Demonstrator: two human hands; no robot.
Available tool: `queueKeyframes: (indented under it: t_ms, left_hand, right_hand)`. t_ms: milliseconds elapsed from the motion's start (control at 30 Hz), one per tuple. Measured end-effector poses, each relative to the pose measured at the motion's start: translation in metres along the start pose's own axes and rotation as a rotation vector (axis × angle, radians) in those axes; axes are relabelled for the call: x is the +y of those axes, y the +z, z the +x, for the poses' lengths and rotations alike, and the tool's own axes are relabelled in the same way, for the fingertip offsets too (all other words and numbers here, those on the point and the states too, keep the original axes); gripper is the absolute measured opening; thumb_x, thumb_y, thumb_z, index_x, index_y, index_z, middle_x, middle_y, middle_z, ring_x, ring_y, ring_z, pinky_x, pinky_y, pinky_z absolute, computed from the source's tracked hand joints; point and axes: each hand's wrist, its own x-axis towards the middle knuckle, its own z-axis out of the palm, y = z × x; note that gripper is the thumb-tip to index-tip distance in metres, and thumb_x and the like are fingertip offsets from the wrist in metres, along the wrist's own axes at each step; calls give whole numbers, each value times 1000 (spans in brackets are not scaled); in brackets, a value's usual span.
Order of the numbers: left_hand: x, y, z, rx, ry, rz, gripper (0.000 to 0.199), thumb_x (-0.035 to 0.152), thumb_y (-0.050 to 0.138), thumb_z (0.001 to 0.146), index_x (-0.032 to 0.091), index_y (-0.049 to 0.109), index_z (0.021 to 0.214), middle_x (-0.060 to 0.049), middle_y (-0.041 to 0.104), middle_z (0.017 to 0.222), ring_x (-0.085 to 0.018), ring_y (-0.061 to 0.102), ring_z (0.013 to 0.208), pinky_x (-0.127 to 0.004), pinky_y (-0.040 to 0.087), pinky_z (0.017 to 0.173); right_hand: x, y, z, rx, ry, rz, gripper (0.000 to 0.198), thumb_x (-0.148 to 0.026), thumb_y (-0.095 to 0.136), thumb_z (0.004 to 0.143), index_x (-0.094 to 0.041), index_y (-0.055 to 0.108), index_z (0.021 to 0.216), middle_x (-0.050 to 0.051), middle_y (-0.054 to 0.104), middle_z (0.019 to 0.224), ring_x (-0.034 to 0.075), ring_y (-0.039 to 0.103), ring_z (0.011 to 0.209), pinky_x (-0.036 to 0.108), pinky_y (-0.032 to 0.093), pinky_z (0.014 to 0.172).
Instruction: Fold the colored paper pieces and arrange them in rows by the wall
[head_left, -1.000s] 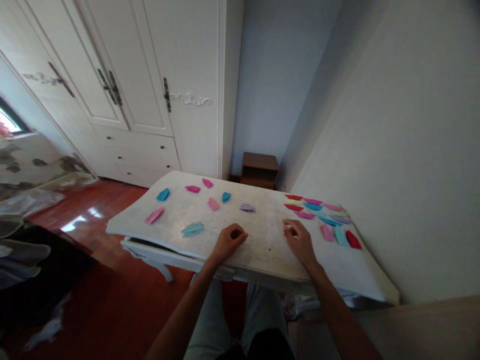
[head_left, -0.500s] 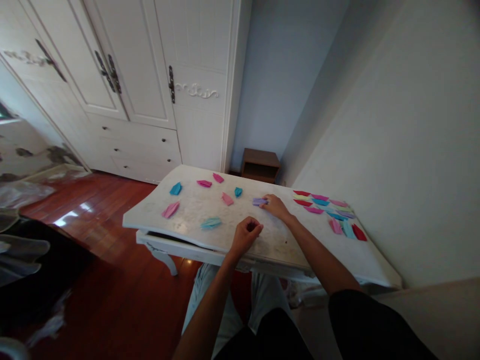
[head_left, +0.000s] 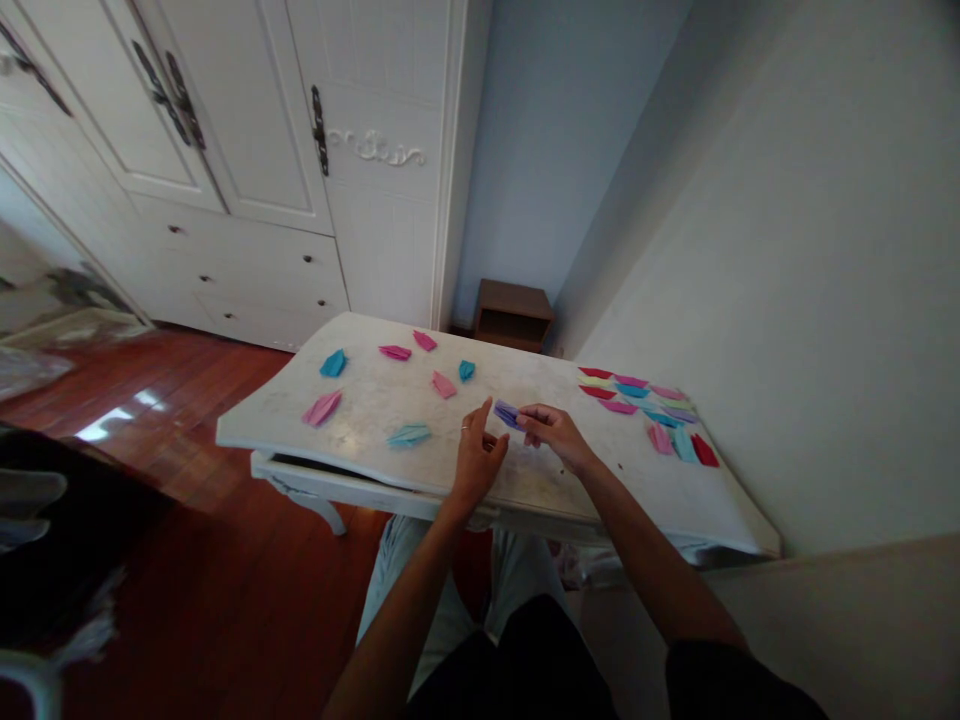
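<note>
A small purple folded paper piece (head_left: 507, 413) is pinched in the fingers of my right hand (head_left: 553, 434), just above the white table (head_left: 525, 475). Close on its left side, my left hand (head_left: 478, 455) has its thumb and fingers spread apart and holds nothing. Around the hands lie more folded papers: a light teal one (head_left: 409, 435), a pink one (head_left: 443, 384) and a small blue one (head_left: 466, 370). Farther left are a larger pink piece (head_left: 322, 408), a blue piece (head_left: 333, 363) and two magenta ones (head_left: 395, 352).
Several coloured folded papers (head_left: 630, 390) lie in overlapping rows at the table's right, with a red one (head_left: 704, 450) at the end. A white wardrobe (head_left: 382, 230) and a brown nightstand (head_left: 514, 312) stand behind the table. The wall (head_left: 750, 300) borders its right side.
My right hand has lifted the purple folded paper off the table and brought it nearer to me. My left hand has opened and moved up beside it. The view has shifted slightly.
</note>
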Motion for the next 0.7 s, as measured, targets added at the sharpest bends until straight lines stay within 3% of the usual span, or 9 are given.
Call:
queueKeyframes:
  t_ms: [233,433,567,700]
  left_hand:
    - [4,-2,-7,-49,22,108,56,15,59,79,21,48,134,-3,62,94,-8,50,58,-22,46,62]
    - [17,-5,-7,-94,-47,138,19,28,58,83,15,68,93,-1,64,72,-9,51,55,-22,42,58]
    - [23,-8,-4,-144,-146,22,26,40,59,82,16,68,76,2,58,56,-11,53,53,-20,39,52]
    - [26,-12,-2,-195,-209,-113,29,44,61,78,17,67,70,2,58,54,-12,54,53,-21,41,52]
  right_hand:
    - [-1,-4,-15,-139,102,120,38,-46,74,71,-16,70,95,0,65,66,9,52,51,22,35,48]
    - [-4,-8,-29,-123,122,290,37,-50,72,74,-16,71,89,4,67,79,10,56,59,23,39,52]
    - [-3,-4,-34,-54,45,376,39,-46,77,68,-19,69,95,6,69,92,13,60,69,24,44,59]
    - [1,8,-29,-10,-19,279,34,-48,75,68,-19,69,85,3,67,77,13,57,65,25,44,59]
